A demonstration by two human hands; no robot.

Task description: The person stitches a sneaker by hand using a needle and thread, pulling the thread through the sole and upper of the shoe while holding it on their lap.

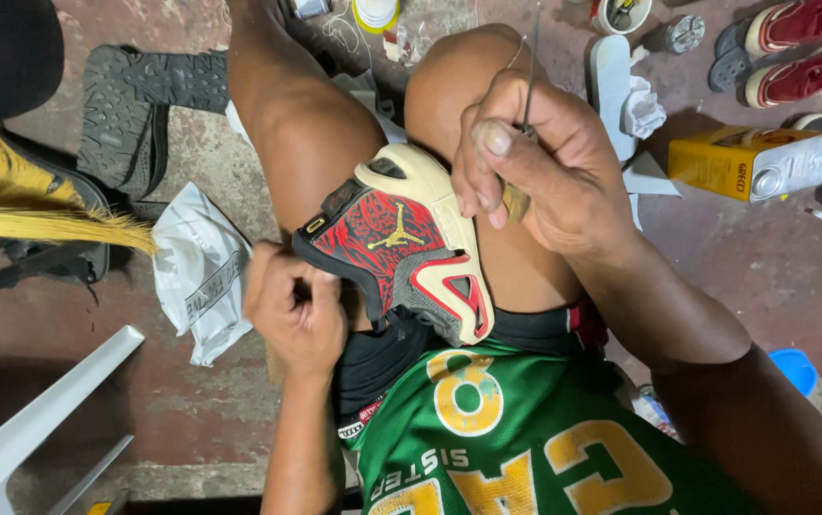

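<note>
A person sits with a sneaker (401, 243) wedged between bare knees, seen from above. The shoe lies on its side, heel end toward the body. Its side panel is red with a black crackled pattern and a small gold figure; the panels around it are black, and a thick cream sole wraps the outer edge, with a red-rimmed cutout near the heel. The left hand (295, 310) is curled closed against the shoe's black edge, fingers pinched together on something too small to make out. The right hand (535, 157) rests over the sole's rim, closed around a wooden-handled tool (516, 198) whose thin metal shaft rises past the thumb. The person wears a green jersey (525, 439) with yellow print. On the reddish concrete floor (745, 248) nearby lie a white plastic bag (196, 272), a yellow can (750, 164) on its side, and red shoes (802, 43).
</note>
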